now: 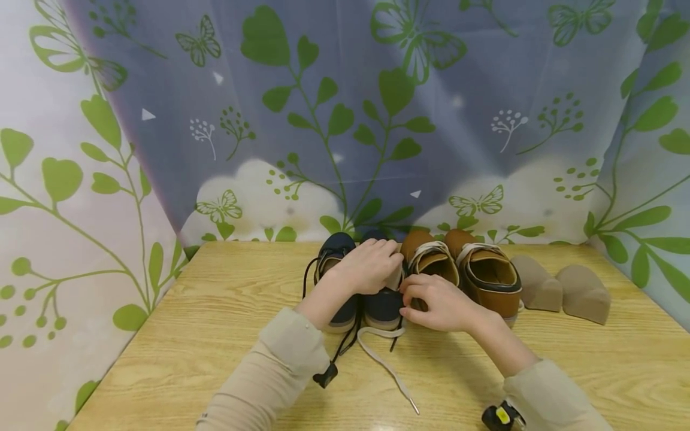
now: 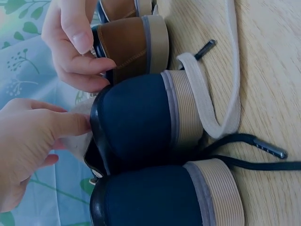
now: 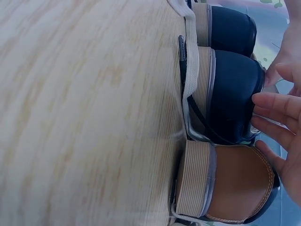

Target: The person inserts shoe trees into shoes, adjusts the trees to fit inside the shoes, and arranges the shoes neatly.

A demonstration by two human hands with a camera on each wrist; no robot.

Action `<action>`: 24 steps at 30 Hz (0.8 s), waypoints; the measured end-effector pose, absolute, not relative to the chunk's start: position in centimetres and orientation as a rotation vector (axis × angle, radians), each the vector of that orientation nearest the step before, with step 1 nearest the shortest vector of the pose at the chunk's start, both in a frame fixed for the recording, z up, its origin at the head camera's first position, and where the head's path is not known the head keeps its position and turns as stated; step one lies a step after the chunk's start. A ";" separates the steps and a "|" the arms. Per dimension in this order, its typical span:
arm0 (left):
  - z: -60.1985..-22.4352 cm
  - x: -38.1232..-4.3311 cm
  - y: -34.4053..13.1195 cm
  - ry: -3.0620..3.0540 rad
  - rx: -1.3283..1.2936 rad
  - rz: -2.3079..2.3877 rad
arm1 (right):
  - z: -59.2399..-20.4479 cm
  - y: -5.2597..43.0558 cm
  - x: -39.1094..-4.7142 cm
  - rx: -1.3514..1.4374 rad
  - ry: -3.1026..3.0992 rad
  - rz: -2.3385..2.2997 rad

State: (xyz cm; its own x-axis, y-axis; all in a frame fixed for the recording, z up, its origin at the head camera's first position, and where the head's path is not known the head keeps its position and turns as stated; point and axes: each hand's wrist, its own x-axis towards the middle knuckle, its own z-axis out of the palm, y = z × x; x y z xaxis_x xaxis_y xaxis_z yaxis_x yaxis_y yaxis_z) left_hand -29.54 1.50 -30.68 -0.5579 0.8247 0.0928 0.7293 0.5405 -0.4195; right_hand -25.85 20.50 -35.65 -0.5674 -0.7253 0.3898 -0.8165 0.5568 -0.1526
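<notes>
Two navy shoes stand side by side, heels toward me: a left one [image 1: 336,242] and a right one [image 1: 383,308]. Over the right navy shoe's opening, my left hand [image 1: 372,263] pinches a beige-grey piece [image 2: 75,143] between thumb and fingers. Part of that piece is hidden by the hand and the shoe's heel. My right hand [image 1: 439,302] has its fingers loosely bent, fingertips right at the heel rim of the same shoe, as the right wrist view shows. It hangs partly over a brown shoe [image 1: 417,239].
A second brown shoe [image 1: 504,293] stands farther right, beside two beige moulded shoe inserts [image 1: 536,284] [image 1: 584,293]. Behind the navy heels, a beige lace [image 1: 385,365] trails across the wooden table [image 1: 215,347], near dark laces with metal tips. A patterned curtain [image 1: 345,120] hangs behind.
</notes>
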 end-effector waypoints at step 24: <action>-31.5 -30.0 1.6 -2.420 -1.255 0.531 | -35.7 20.5 -25.8 1.245 -2.556 0.457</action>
State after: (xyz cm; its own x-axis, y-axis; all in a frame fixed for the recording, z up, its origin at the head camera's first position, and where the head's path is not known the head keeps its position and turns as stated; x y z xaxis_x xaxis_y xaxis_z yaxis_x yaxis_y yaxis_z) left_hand -30.01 1.62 -31.53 -0.5393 0.8298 0.1438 0.6934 0.5344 -0.4834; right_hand -25.76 20.54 -35.72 -0.5985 -0.7132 0.3648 -0.7955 0.5831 -0.1651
